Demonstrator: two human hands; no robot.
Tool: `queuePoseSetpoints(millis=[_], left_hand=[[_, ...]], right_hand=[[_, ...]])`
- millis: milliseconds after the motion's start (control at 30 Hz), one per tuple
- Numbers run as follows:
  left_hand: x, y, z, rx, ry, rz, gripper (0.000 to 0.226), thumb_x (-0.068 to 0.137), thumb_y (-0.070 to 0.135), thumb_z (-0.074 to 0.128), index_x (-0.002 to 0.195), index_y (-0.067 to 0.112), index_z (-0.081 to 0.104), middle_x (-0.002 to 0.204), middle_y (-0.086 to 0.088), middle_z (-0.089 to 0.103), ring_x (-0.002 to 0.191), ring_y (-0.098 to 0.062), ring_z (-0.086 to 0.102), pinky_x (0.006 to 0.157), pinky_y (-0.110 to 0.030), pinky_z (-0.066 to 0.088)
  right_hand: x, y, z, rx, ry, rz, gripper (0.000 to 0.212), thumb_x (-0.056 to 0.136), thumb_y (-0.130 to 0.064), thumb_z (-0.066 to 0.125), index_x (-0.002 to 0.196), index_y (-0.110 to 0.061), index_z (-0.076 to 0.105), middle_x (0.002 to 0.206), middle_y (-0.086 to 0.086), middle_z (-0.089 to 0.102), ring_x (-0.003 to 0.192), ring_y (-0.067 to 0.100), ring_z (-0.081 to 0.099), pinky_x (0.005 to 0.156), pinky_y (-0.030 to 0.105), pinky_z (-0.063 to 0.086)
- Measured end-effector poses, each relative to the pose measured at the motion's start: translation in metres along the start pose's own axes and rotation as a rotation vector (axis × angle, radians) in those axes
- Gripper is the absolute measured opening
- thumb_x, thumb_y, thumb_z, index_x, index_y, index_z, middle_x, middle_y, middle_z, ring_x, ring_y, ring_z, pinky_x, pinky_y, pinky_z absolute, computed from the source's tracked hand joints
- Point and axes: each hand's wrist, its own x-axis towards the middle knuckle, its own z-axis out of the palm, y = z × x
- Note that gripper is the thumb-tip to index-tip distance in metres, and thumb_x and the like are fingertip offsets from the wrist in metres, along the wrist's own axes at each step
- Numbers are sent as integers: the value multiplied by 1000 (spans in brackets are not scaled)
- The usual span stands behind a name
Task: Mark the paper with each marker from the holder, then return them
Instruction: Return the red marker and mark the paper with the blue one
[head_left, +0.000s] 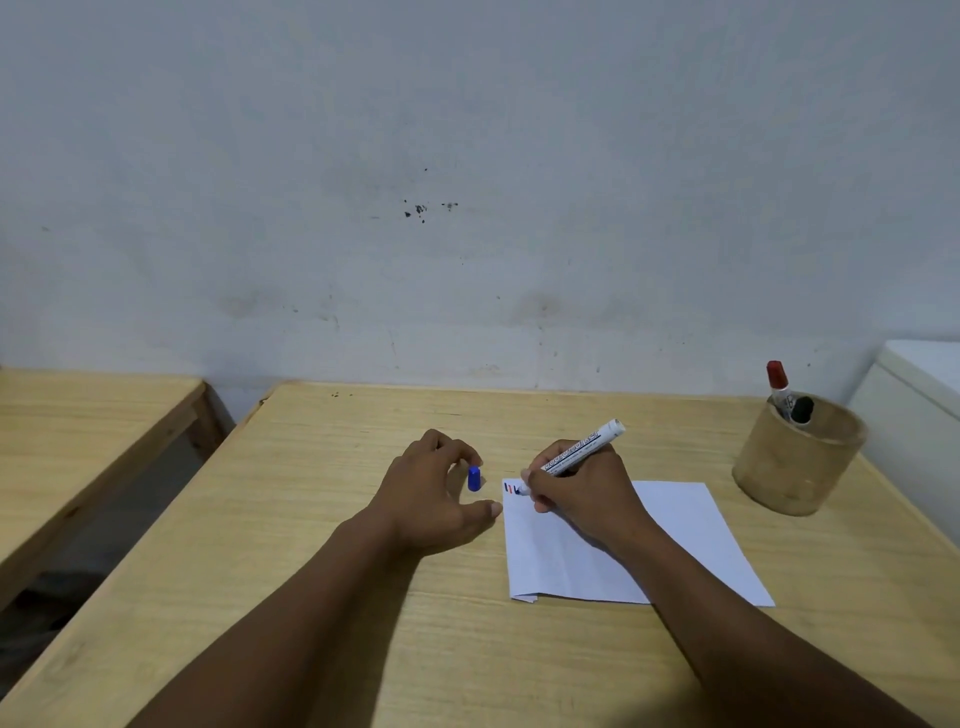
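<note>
A white sheet of paper (670, 540) lies on the wooden table (322, 545). My right hand (587, 486) grips an uncapped white marker (584, 448), its tip touching the paper's top left corner beside short blue and red strokes (511, 488). My left hand (434, 491) rests on the table just left of the paper, with the blue cap (474, 478) at its fingertips. A round wooden holder (797, 462) stands at the back right with a red-capped marker (777, 382) and a black-capped marker (802, 409) in it.
A grey wall rises right behind the table. A second wooden table (78, 431) stands to the left across a gap. A white box-like object (914, 410) sits at the right edge, just behind the holder.
</note>
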Motion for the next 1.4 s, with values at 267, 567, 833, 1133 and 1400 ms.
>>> queuePoseSetpoints(millis=[267,567,833,1133,1400], left_hand=[[-2,7,-8,-508,112,-98,9,83,22,79,76,16,78,74,-6,77,60,-6,63,63,-22,50],[47,78,-51,-1056,8,-94,19,84,30,80,97,17,79,90,2,76,81,-18,70,75,-31,45],[73,152,-33,-1202,-165,-30,38,65,42,84,95,18,83,82,5,73,77,-18,66,75,-32,46],[81,194,-20,-1180,-216,6,31,77,35,82,101,16,81,82,4,74,79,-17,68,75,-32,46],[90,213,-29,-1007,-86,116,13,84,29,79,87,16,80,75,-2,74,78,-16,70,74,-30,49]], right_hand=[[2,-28,-17,412,201,183,8,87,-17,75,85,-10,72,64,6,66,43,12,52,40,22,30],[0,-102,-70,774,89,171,11,90,-13,58,83,-10,66,69,8,66,48,14,61,41,20,43],[-13,-112,-102,803,229,72,16,92,-13,62,79,-5,65,61,8,65,42,13,58,40,21,39],[-22,-113,-130,705,274,0,14,93,-11,63,81,-3,66,67,11,64,46,14,59,46,23,39],[-21,-119,-140,608,188,47,23,94,-28,71,95,-6,67,68,9,68,47,14,63,42,21,41]])
